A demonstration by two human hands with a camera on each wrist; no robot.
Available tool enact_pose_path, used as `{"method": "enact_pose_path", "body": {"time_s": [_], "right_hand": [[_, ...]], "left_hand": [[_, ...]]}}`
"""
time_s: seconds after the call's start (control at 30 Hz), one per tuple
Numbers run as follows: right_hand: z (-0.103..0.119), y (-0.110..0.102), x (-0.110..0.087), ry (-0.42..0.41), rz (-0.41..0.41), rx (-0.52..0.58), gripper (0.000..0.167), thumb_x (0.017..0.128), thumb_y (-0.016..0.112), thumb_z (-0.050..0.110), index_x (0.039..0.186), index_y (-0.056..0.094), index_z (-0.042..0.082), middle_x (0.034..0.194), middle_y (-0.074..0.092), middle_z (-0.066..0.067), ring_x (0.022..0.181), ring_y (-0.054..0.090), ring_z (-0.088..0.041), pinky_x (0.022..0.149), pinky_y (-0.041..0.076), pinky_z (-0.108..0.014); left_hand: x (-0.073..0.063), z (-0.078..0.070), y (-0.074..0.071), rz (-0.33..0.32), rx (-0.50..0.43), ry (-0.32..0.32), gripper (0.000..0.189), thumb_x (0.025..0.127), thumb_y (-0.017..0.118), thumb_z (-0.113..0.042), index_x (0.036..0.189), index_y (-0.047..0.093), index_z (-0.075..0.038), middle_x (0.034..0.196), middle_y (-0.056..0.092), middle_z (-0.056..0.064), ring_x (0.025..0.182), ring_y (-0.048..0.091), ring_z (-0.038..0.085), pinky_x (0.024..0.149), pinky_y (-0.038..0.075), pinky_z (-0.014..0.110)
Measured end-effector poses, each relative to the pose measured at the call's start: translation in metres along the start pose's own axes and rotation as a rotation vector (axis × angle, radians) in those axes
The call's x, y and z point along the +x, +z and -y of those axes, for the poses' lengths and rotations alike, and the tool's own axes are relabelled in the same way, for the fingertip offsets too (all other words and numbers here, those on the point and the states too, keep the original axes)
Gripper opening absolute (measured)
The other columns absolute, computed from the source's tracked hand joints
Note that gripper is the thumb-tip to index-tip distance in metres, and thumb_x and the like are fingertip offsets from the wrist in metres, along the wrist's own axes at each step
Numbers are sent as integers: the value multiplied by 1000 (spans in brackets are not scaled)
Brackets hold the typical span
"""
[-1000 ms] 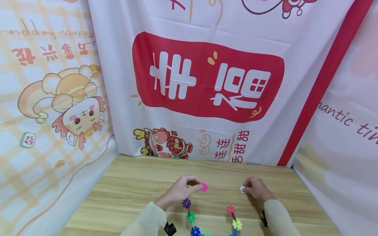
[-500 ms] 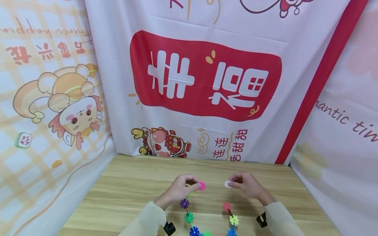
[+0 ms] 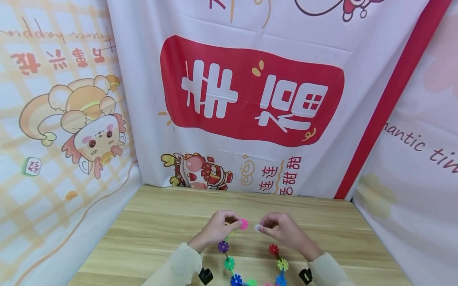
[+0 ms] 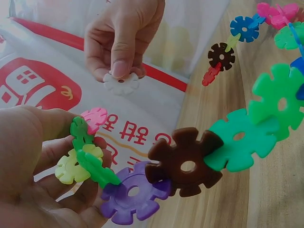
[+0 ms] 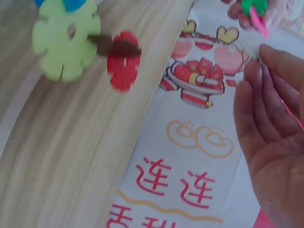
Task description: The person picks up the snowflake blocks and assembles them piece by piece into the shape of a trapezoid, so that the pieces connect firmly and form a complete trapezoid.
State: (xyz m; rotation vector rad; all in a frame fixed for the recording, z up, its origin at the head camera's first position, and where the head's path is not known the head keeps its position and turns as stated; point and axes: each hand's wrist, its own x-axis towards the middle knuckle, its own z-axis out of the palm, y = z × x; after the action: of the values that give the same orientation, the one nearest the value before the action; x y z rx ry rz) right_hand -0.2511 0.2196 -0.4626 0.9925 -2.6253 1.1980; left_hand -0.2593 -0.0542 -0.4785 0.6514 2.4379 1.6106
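Observation:
My left hand [image 3: 216, 231] pinches the end of a chain of notched plastic snowflake discs, close to its pink disc [image 3: 244, 224]. In the left wrist view, green, yellow, purple [image 4: 123, 199] and brown [image 4: 178, 178] discs follow from that pink disc [image 4: 97, 118], slotted into one another. A loose white snowflake disc [image 3: 257, 227] is pinched between the thumb and fingers of my right hand [image 3: 284, 231]. Between the white and pink discs a small gap shows. The chain's other end, a red disc [image 3: 273, 249], lies below my right hand. In the right wrist view the white disc is hardly visible.
The chain curves toward the near side of the wooden table [image 3: 161, 222], past a green disc [image 3: 229, 263] and a yellow disc [image 3: 282, 265], and leaves the frame at the bottom. Printed cloth [image 3: 143, 119] hangs behind the table and on both sides.
My right hand has moved left with the white disc, bringing it close to the pink disc. The left hand has stayed nearly in place, still holding the chain's end.

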Motion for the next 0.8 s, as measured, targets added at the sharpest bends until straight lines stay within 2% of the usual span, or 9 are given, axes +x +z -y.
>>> {"method": "enact_pose_path", "body": {"time_s": [0.13, 0.37, 0.6, 0.8], "right_hand": [[8, 8, 4, -93, -59, -82, 2, 95, 80, 15, 95, 78, 15, 89, 75, 11, 77, 68, 3, 71, 64, -24], [9, 17, 8, -226, -114, -175, 12, 89, 84, 5, 93, 78, 15, 89, 76, 8, 78, 67, 4, 69, 62, -16], [8, 25, 7, -365, -154, -241, 11, 89, 84, 5, 92, 77, 13, 88, 76, 4, 79, 70, 0, 71, 61, -13], [11, 29, 8, -473, -218, -344, 10, 88, 86, 6, 87, 78, 12, 85, 76, 3, 77, 72, -4, 74, 58, -9]], "left_hand": [[0, 0, 0, -9, -4, 9, 13, 102, 71, -32, 103, 78, -21, 101, 75, -2, 95, 65, 16, 77, 56, 27], [2, 3, 1, -14, 1, 28, 13, 103, 70, -31, 104, 79, -21, 100, 75, -3, 94, 66, 15, 77, 56, 26], [1, 3, 5, -29, -7, 35, 13, 103, 70, -28, 103, 79, -18, 98, 75, -1, 88, 66, 14, 74, 56, 23], [1, 3, 9, -54, -58, 4, 14, 103, 70, -28, 100, 80, -19, 94, 75, 4, 81, 62, 13, 70, 54, 23]]}}
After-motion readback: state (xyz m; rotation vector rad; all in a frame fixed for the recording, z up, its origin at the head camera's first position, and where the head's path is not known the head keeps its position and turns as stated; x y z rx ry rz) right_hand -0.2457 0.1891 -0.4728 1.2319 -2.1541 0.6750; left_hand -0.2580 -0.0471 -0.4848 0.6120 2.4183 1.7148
